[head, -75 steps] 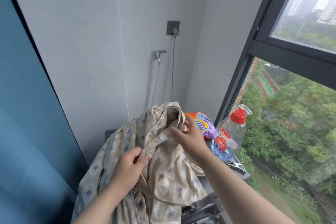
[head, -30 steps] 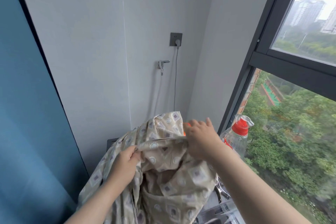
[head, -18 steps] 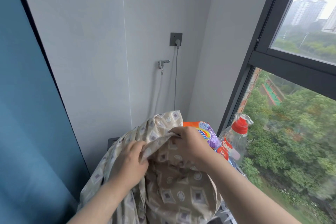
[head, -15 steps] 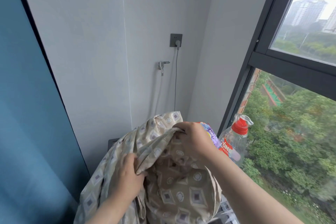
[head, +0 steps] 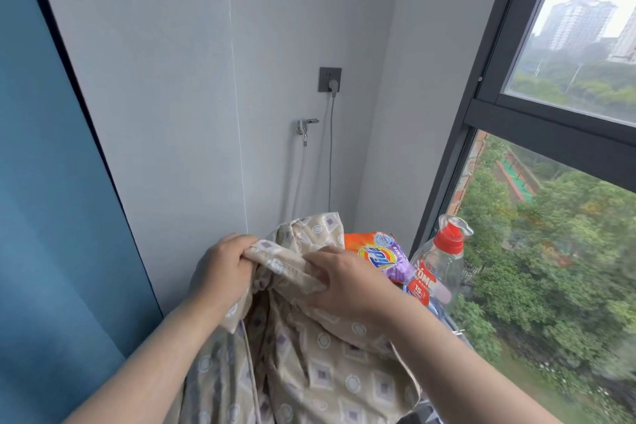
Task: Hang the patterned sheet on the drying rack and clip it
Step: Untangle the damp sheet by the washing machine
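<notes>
The patterned sheet (head: 320,365) is beige with purple squares and white rings. It hangs bunched in front of me at the bottom centre. My left hand (head: 223,272) is closed on a fold of its top edge. My right hand (head: 340,282) grips the same edge a little to the right, fingers curled into the cloth. The two hands are close together. No drying rack or clip is in view.
Behind the sheet stand an orange and purple detergent bag (head: 378,255) and a clear bottle with a red cap (head: 440,268). A tap (head: 304,125) and a wall socket (head: 329,79) sit on the grey wall. A window (head: 550,182) fills the right, a blue panel (head: 51,217) the left.
My left hand has moved up along the sheet's edge to grip it near the top, close to my right hand. The detergent bag shows again behind the cloth.
</notes>
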